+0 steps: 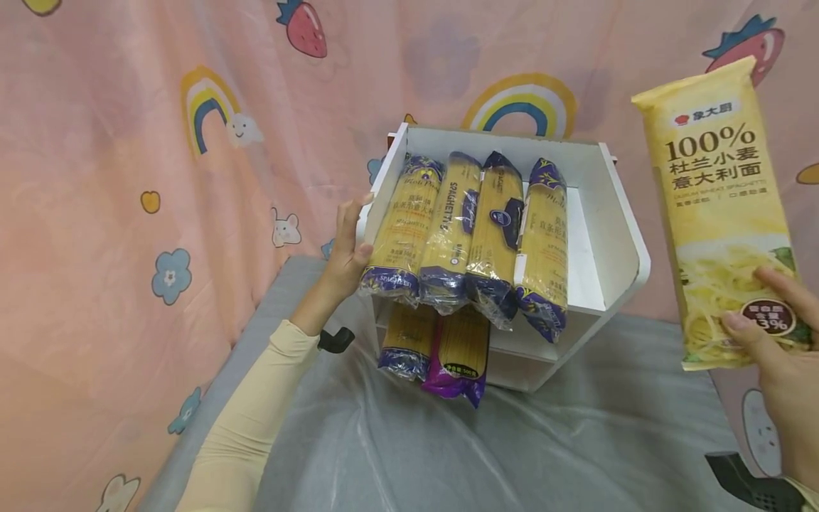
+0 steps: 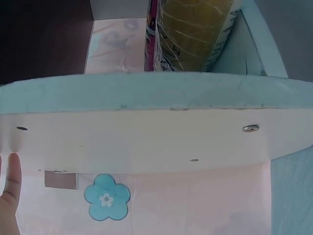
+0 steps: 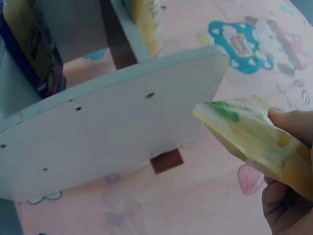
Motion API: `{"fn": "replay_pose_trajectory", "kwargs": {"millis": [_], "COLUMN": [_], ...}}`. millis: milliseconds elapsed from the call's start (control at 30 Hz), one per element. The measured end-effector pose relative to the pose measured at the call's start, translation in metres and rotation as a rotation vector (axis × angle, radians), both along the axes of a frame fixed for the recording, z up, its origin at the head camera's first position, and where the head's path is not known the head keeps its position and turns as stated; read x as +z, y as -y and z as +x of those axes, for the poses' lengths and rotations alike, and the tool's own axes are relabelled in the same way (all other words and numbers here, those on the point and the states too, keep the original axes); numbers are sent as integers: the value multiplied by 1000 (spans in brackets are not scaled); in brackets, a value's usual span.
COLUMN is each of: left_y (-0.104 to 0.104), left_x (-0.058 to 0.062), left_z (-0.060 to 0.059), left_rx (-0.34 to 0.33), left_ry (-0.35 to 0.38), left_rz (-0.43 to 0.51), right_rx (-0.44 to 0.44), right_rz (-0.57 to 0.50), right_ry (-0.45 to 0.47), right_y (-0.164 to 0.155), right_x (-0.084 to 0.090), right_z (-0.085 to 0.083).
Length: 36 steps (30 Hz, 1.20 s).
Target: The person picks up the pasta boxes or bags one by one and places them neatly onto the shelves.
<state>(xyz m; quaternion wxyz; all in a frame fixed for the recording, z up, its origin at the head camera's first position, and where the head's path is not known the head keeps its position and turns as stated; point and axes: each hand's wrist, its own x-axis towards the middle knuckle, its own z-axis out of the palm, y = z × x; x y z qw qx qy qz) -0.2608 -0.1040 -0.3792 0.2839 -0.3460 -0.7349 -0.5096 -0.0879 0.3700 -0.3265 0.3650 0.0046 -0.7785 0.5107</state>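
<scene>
While my left hand (image 1: 348, 245) lay flat-fingered against the white shelf unit (image 1: 617, 235) mid-frame, my right hand (image 1: 777, 334) pinched a yellow spaghetti packet (image 1: 719, 206) at far right. Judging by this, stocking was underway; next needed: the gap beside four shelved spaghetti packs (image 1: 470, 235).

Behind the work you had a pink curtain (image 1: 128, 178) printed with rainbows (image 1: 521, 103), strawberries (image 1: 306, 28) and a blue flower (image 1: 171, 275) (the same flower print showed close up in your left wrist view). The surface below was a grey cloth (image 1: 269, 299) under a sheet of clear, wrinkled plastic (image 1: 576, 441). A white cartoon animal (image 1: 286, 229) sat on the curtain, lower down.
</scene>
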Motion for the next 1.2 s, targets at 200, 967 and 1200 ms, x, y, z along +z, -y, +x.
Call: {"fn": "replay_pose_trajectory", "kwargs": {"millis": [200, 967, 1200], "left_y": [-1, 0, 0], "left_x": [0, -1, 1], "left_z": [1, 0, 1], "left_rx": [-1, -8, 1], "left_ry": [1, -24, -16], "left_rz": [4, 2, 2], "right_rx": [113, 533, 572], "right_rz": [-102, -292, -308], "right_ry": [-72, -238, -165], "right_y": [10, 38, 49], "right_x": [12, 40, 44], "right_z": [-1, -9, -5]}}
